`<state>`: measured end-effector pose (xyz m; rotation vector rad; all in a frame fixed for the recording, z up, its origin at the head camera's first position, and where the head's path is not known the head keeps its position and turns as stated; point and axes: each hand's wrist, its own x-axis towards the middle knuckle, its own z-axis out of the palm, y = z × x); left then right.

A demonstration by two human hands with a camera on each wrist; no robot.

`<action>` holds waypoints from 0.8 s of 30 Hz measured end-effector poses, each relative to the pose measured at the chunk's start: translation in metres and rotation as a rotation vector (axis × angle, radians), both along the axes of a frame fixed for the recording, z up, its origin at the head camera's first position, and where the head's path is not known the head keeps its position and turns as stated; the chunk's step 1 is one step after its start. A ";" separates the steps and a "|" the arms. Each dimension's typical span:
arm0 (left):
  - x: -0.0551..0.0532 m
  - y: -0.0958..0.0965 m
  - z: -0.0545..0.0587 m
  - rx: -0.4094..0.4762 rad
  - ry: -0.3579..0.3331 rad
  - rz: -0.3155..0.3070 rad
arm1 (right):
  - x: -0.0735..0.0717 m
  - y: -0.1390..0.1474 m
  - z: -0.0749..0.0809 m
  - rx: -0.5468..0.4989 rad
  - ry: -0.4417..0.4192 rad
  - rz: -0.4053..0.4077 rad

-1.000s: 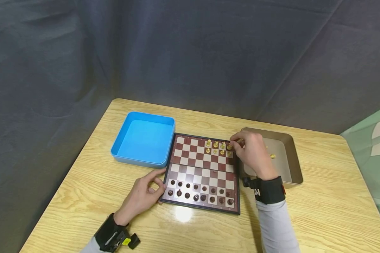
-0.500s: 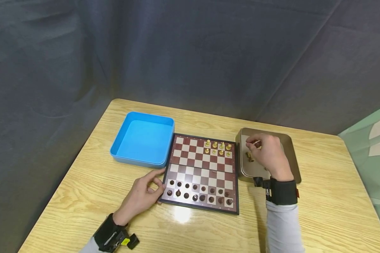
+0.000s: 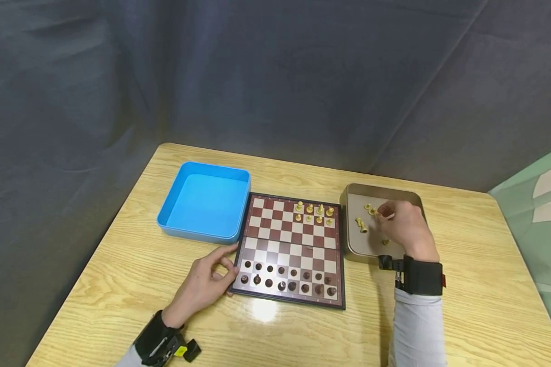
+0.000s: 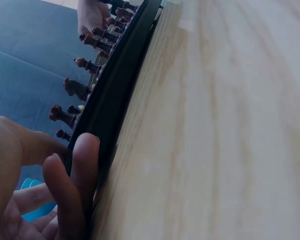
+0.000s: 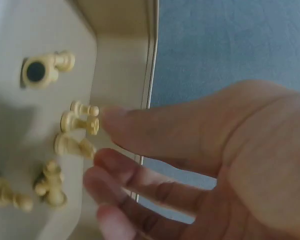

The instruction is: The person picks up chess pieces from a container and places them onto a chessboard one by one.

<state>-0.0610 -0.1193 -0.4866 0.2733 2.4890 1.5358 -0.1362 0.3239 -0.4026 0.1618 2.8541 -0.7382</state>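
Observation:
A folding chessboard (image 3: 279,235) lies on the table. Dark pieces (image 3: 281,286) stand in two rows on its near side, and cream pieces (image 3: 320,209) fill part of the far right. My left hand (image 3: 202,283) pinches the board's near left edge; the left wrist view shows its fingers (image 4: 85,157) against the dark rim. Over the tan tin (image 3: 381,191) my right hand (image 3: 408,229) reaches down, thumb and fingers apart. In the right wrist view its fingertips are right at a cream rook (image 5: 82,123) and a piece beside it (image 5: 72,146), with nothing gripped.
Left of the board stands a shallow blue tray (image 3: 205,204). Several more cream chess pieces (image 3: 362,227) lie loose in the tan tin, which sits close against the board's right side. A dark cloth (image 3: 275,86) hangs behind the wooden table (image 3: 133,260).
My right hand has left the board's far right corner, where a cream piece now stands, and moved right and down into the tan tin. The left hand has stayed at the board's edge.

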 end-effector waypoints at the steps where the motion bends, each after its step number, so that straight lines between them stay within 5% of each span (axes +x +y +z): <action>1: 0.000 0.000 0.000 0.001 0.000 0.000 | 0.000 0.001 0.000 0.005 -0.028 -0.003; 10: -0.001 0.000 -0.001 -0.001 -0.013 0.001 | 0.001 0.002 0.004 0.046 -0.195 -0.020; 24: -0.001 0.000 -0.001 -0.021 0.002 0.004 | 0.001 0.005 -0.014 0.098 -0.163 0.022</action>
